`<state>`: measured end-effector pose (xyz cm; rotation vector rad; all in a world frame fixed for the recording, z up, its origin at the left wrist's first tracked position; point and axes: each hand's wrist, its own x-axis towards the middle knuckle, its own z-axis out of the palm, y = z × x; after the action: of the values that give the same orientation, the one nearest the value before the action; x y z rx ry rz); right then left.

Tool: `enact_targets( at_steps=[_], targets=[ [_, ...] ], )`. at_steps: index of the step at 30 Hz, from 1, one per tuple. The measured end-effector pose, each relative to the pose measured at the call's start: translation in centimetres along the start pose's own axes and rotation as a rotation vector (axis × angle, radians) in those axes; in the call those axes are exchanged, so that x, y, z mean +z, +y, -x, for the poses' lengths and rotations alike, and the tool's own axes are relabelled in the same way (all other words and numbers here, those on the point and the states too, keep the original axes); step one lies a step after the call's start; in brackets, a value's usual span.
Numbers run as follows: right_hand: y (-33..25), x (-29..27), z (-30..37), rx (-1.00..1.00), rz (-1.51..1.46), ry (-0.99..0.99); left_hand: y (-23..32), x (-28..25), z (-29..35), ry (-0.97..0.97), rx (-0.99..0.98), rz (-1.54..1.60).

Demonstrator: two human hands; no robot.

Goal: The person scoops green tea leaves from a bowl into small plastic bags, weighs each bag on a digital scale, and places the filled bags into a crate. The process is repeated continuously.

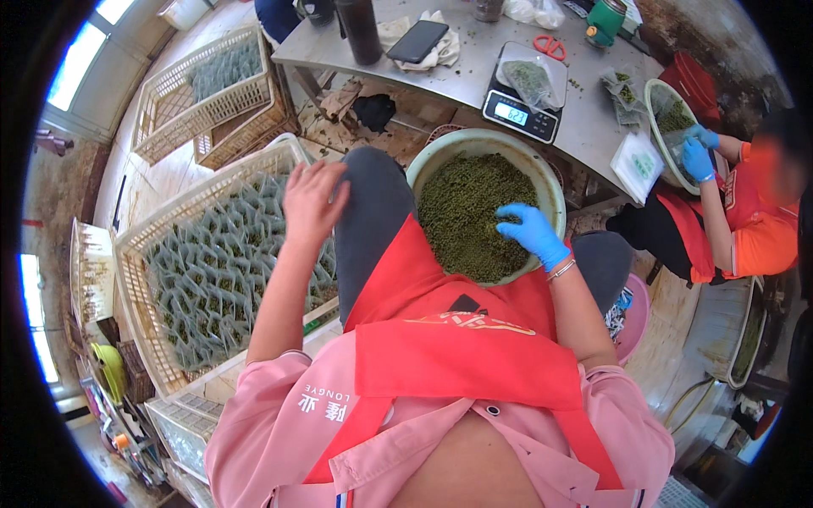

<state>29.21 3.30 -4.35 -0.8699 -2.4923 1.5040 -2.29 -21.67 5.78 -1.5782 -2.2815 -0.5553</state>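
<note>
My right hand (538, 240), in a blue glove, hovers at the right side of a pale green basin (412, 173) between my knees. Its thumb and fingers are curved but apart, and I see nothing between them. Small green berries that look like peppercorns (474, 203) heap up in the basin. Bare and empty, my left hand (313, 199) has its fingers spread beside my left knee, at the edge of a cream plastic crate (135, 279). Upright clear bags (229, 262) with green contents fill that crate in rows. A digital scale (521, 118) bears a filled clear bag (532, 83).
A metal table (466, 42) stands ahead, with a phone (418, 41), a dark tumbler (359, 32), red scissors (550, 46) and a green flask (605, 21). At right, a co-worker's blue-gloved hands (699, 152) are at another basin (656, 97). More crates (169, 127) stand far left.
</note>
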Motion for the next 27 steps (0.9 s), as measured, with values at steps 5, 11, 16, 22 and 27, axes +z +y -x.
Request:
enact_targets(
  at_steps=[5, 11, 16, 22, 27],
  targets=[
    [-6.4, -6.5, -5.8, -0.328, 0.436, 0.711, 5.2, 3.7, -5.5, 0.054, 0.137, 0.208],
    [-7.7, -8.7, -13.1, -0.05, 0.624, 0.614, 8.8, 6.8, -7.0, -0.027, 0.201, 0.382],
    [-6.3, -7.8, -12.6, -0.232, 0.445, 0.745, 9.1, 9.8, -5.6, -0.135, 0.144, 0.494],
    [-6.2, -6.8, -10.2, -0.226, 0.133, 0.909, 10.0, 11.1, -5.9, -0.189, 0.106, 0.575],
    [-6.2, -6.4, -9.1, -0.085, -0.062, 0.583, 11.5, 10.1, -6.3, -0.221, -0.018, 0.677]
  ],
)
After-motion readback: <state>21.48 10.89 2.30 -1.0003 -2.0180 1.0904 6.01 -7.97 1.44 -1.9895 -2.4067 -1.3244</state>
